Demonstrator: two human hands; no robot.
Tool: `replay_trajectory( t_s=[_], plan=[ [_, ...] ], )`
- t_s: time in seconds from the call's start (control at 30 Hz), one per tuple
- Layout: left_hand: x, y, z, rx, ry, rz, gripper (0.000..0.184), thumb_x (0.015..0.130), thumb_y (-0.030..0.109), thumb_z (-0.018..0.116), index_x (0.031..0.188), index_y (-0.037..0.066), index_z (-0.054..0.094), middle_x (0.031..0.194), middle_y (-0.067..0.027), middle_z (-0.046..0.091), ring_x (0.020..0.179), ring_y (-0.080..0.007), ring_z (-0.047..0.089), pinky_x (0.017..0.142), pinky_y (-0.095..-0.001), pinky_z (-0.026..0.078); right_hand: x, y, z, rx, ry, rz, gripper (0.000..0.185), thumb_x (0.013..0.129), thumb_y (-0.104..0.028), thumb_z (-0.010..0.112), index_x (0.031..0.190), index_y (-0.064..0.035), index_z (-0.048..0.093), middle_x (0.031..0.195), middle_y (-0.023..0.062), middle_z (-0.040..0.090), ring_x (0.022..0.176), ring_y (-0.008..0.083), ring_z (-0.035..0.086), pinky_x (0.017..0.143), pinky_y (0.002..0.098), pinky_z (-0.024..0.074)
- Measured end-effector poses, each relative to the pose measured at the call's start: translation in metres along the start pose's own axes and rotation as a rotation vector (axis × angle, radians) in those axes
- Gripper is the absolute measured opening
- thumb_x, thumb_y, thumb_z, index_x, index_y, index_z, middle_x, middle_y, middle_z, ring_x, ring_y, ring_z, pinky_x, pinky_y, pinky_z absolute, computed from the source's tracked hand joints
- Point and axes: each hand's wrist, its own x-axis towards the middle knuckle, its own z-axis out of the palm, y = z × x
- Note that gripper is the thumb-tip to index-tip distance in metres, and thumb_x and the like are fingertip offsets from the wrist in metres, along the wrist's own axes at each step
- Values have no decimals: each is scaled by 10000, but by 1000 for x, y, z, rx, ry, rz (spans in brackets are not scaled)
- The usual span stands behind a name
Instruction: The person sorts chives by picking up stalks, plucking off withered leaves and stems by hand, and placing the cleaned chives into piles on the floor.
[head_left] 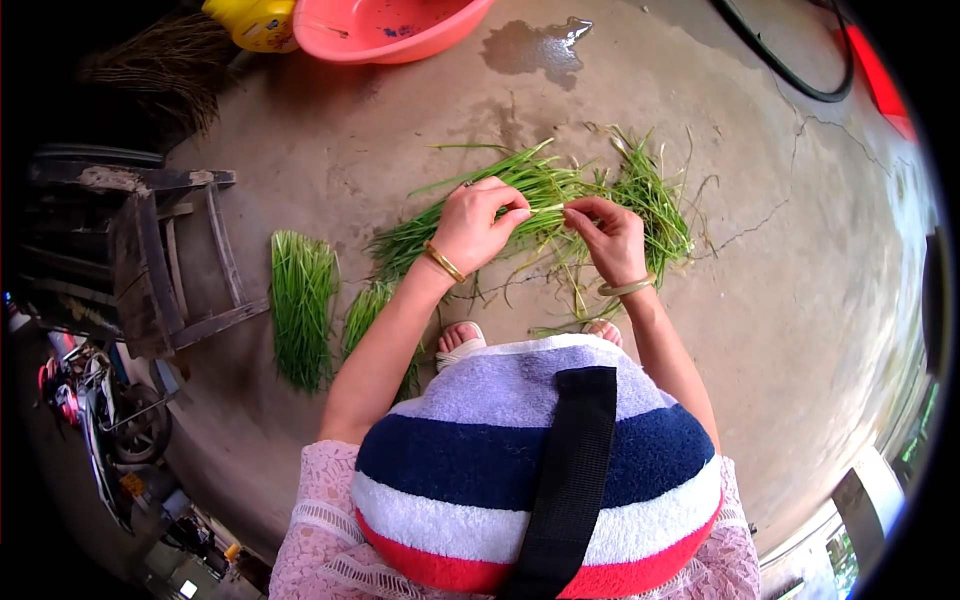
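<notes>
Above the floor in front of me, a pale-ended chive stalk (546, 210) stretches between my two hands. My left hand (478, 226) pinches it with thumb and forefinger. The fingertips of my right hand (610, 238) are closed at its other end. Beneath both hands lies a loose pile of green chives (530, 172). A more tangled, partly yellowish heap (652, 200) is just beyond my right hand. To the left rests a neat chive bundle (303, 312). Another small bunch (368, 318) is partly hidden by my left forearm.
A pink basin (385, 45) and a yellow container (258, 24) stand at the far left. A worn wooden stool (150, 270) is on the left, with a motorcycle (100, 410) behind it. Water (535, 50) wets the concrete ahead; a black hose (800, 88) curves at far right.
</notes>
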Motion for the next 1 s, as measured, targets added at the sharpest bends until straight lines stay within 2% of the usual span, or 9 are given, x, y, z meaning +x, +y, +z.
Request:
replay_trajectory(
  t_s=[0.13, 0.2, 0.33, 0.43, 0.53, 0.67, 0.7, 0.73, 1.0],
  plan=[
    [1, -4, 0, -85, -36, -99, 92, 733, 113, 621, 793, 44, 608, 714, -45, 581, 616, -128, 542, 528, -244, 401, 2, 11, -12, 131, 98, 79, 127, 769, -92, 600, 838, 12, 622, 686, 60, 627, 633, 91, 588, 583, 206, 452],
    [1, -4, -5, -121, 33, -221, 84, 749, 108, 612, 786, 34, 599, 692, -37, 597, 604, -92, 540, 534, -229, 411, 5, 19, -24, 128, 125, 87, 133, 783, -100, 588, 846, 16, 608, 698, 54, 623, 636, 83, 583, 586, 200, 448],
    [-1, -11, -6, -163, 122, -225, 88, 753, 97, 617, 780, 17, 590, 680, -30, 609, 622, -77, 558, 565, -216, 436, 5, 24, -27, 207, 165, 184, 145, 791, -125, 591, 846, 9, 583, 704, 12, 590, 613, 57, 538, 547, 182, 415],
    [-2, -4, -1, -112, 165, -180, 92, 727, 83, 635, 773, 19, 590, 700, -46, 604, 632, -116, 576, 580, -234, 446, 0, 5, -6, 380, 43, 377, 131, 759, -146, 638, 820, -36, 605, 673, -47, 540, 551, 19, 419, 484, 163, 319],
    [-3, 5, 8, -63, 206, -94, 103, 672, 57, 656, 748, 26, 594, 697, -75, 582, 632, -179, 584, 573, -264, 450, -1, -11, 18, 506, -42, 481, 155, 750, -179, 653, 792, -32, 625, 642, -54, 539, 533, 21, 420, 470, 166, 312],
    [-6, 8, 17, 15, 267, 31, 114, 632, 42, 663, 725, 37, 599, 693, -78, 575, 631, -217, 575, 558, -289, 444, 2, -9, 30, 501, -18, 437, 176, 744, -191, 658, 741, -18, 629, 608, -41, 550, 518, 26, 426, 452, 175, 308],
    [-6, 9, 18, 39, 288, 55, 117, 620, 39, 665, 717, 40, 600, 694, -78, 574, 632, -229, 572, 554, -296, 442, 2, -6, 31, 383, 1, 359, 186, 744, -194, 658, 723, -11, 628, 594, -28, 556, 515, 29, 428, 447, 182, 311],
    [-7, 8, 19, 37, 288, 55, 117, 620, 39, 665, 717, 40, 600, 694, -78, 574, 632, -229, 572, 554, -296, 442, 3, -5, 31, 264, 20, 281, 198, 744, -196, 657, 705, -4, 628, 581, -15, 562, 512, 31, 431, 441, 189, 314],
    [-10, 9, 24, -17, 289, -34, 127, 608, 16, 667, 716, 43, 606, 701, -67, 573, 633, -193, 575, 562, -275, 448, -1, -3, 35, 225, 46, 227, 190, 758, -184, 634, 710, -1, 617, 561, -4, 548, 498, 40, 422, 451, 205, 338]
  ],
)
